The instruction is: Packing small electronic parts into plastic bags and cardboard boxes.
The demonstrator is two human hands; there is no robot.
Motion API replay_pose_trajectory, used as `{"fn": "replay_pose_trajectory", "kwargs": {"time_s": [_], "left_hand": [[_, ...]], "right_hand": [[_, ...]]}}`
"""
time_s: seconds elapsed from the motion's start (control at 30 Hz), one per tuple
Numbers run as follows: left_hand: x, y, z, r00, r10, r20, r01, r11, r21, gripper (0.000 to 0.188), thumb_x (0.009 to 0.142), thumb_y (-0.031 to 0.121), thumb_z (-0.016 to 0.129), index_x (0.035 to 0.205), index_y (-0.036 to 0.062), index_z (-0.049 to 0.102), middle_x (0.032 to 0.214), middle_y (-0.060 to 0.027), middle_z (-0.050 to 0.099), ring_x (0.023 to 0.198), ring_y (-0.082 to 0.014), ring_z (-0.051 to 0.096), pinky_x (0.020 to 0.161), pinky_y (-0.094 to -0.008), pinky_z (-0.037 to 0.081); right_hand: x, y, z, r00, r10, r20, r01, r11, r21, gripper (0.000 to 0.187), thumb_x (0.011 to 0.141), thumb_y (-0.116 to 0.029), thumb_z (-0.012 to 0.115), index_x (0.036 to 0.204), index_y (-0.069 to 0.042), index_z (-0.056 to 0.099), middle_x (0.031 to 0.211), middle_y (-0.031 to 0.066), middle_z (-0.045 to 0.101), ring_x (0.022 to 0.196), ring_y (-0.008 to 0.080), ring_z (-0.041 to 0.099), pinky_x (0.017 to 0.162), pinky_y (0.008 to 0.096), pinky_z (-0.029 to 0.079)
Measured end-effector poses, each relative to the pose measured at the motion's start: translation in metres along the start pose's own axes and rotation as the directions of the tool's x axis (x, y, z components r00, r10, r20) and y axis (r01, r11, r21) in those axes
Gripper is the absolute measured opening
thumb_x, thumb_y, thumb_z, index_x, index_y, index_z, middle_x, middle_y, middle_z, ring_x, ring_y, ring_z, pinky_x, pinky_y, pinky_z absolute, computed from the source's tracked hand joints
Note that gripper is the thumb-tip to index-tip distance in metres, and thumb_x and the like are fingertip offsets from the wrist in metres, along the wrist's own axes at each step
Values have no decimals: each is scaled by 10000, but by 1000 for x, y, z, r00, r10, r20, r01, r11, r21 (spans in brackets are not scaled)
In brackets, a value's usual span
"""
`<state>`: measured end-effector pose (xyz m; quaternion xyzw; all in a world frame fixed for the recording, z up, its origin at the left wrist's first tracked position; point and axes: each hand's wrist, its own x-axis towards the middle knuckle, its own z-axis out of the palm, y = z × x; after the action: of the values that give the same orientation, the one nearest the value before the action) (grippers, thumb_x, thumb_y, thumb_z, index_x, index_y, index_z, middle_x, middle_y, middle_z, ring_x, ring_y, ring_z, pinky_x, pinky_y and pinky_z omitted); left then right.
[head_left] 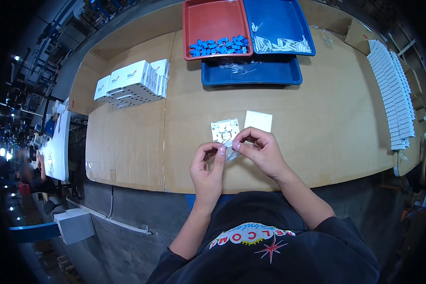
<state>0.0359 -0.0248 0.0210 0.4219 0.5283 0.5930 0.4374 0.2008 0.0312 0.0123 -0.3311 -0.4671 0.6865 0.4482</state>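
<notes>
Between my two hands is a small clear plastic bag (231, 155), held just above the near part of the cardboard-covered table. My left hand (207, 166) pinches one side of it between thumb and fingers. The other side is pinched by my right hand (262, 150). What the bag contains is too small to make out. Just beyond my fingertips lies a square white plastic box base (225, 127) with its inside facing up, its near edge partly hidden by my hands. A flat white cover (259, 119) lies to its right, partly behind my right hand.
At the back stand a red tray (215, 23) of blue clips and a blue tray (281, 21) of white sticks. A lower blue tray (251, 78) holds clear bags. White boxes are stacked at left (132, 83) and right (392, 94). Cardboard walls (137, 45) edge the table.
</notes>
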Motion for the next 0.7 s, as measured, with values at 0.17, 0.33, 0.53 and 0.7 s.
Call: {"fn": "replay_pose_trajectory", "kwargs": {"time_s": [0.17, 0.33, 0.53, 0.7], "left_hand": [[2, -1, 0, 1000, 6, 22, -5, 1000, -15, 148, 1026, 81, 666, 1120, -33, 656, 1072, -74, 699, 1014, -127, 650, 938, -285, 506], [2, 4, 0, 999, -39, 37, 40, 999, -32, 118, 1042, 61, 639, 1120, -28, 650, 1050, -55, 692, 959, -92, 647, 859, -246, 521], [-3, 5, 10, 1000, -14, -13, 12, 989, -147, 117, 1043, 59, 638, 1126, -24, 635, 1038, -49, 682, 917, -80, 624, 831, -239, 518], [-3, 2, 9, 1000, -1, -22, -2, 988, -157, 125, 1038, 70, 650, 1119, -24, 631, 1048, -56, 683, 961, -94, 628, 871, -253, 512]], "right_hand": [[2, 4, -3, 1000, -18, -20, 17, 1000, -21, 87, 976, -17, 710, 1051, 21, 687, 1038, 44, 698, 966, 76, 656, 825, 228, 553], [2, 6, -5, 998, -46, 37, 45, 999, 22, 79, 983, -19, 702, 1048, 11, 669, 1024, 32, 680, 935, 61, 640, 785, 218, 523], [2, 8, 0, 988, -146, 58, 140, 985, 99, 92, 994, -5, 675, 1079, 5, 640, 1043, 33, 652, 956, 74, 615, 832, 238, 505], [1, 8, 2, 986, -154, 67, 148, 985, 92, 94, 1001, -4, 663, 1092, 6, 639, 1053, 35, 646, 955, 77, 612, 833, 242, 506]]}}
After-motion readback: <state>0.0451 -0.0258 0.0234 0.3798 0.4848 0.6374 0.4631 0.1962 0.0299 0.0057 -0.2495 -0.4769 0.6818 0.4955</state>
